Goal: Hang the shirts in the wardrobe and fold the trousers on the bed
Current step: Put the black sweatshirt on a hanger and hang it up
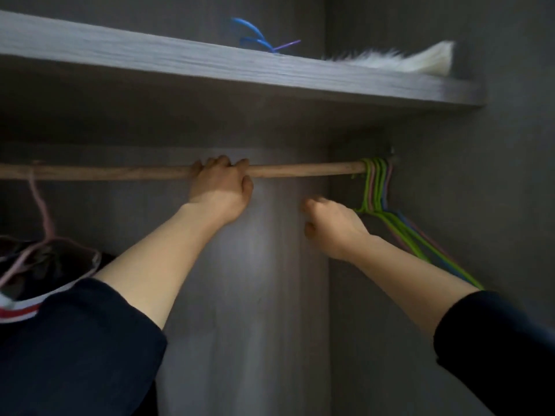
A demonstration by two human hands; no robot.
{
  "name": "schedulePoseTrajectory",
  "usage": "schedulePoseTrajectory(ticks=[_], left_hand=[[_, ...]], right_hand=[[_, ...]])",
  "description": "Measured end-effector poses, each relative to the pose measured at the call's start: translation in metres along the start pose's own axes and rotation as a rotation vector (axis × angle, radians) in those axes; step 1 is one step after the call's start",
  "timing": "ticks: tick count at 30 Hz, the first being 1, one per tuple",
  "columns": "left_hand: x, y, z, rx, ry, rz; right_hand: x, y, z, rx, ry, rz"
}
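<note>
A wooden rail (300,170) runs across the inside of the grey wardrobe. My left hand (223,187) is wrapped around the rail near its middle. My right hand (333,225) hangs just below the rail, fingers curled, holding nothing I can see. It is close beside a bunch of bare green, pink and blue hangers (378,187) at the rail's right end. At the far left a dark shirt (45,265) with a red and white stripe hangs on a pink hanger (40,202).
A grey shelf (210,67) sits above the rail, carrying a blue hanger (255,36) and a white fluffy thing (405,60). The wardrobe's side wall (480,205) stands right behind the hangers. The rail between the shirt and my left hand is bare.
</note>
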State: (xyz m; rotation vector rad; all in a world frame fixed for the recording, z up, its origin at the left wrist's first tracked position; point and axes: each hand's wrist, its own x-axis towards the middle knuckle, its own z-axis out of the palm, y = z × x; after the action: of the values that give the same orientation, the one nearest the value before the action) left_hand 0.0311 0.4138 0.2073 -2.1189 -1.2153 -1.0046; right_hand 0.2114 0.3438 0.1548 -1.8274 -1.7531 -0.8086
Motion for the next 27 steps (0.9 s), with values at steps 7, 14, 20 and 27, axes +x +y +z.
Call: schedulePoseTrajectory(ticks=[7,14,20,27], left_hand=[[0.007,0.005,0.026,-0.001,0.138,-0.041],[0.009,0.002,0.032,-0.031,0.199,-0.040],[0.009,0.001,0.031,-0.018,0.205,-0.032],[0.009,0.002,0.028,-0.027,0.187,-0.035]], right_hand=[[-0.008,0.067,-0.017,-0.285,0.037,0.212],[-0.005,0.082,-0.012,-0.308,-0.059,0.300],[0.014,0.072,-0.018,0.096,-0.039,0.445],[0.036,0.050,-0.008,0.490,0.056,0.503]])
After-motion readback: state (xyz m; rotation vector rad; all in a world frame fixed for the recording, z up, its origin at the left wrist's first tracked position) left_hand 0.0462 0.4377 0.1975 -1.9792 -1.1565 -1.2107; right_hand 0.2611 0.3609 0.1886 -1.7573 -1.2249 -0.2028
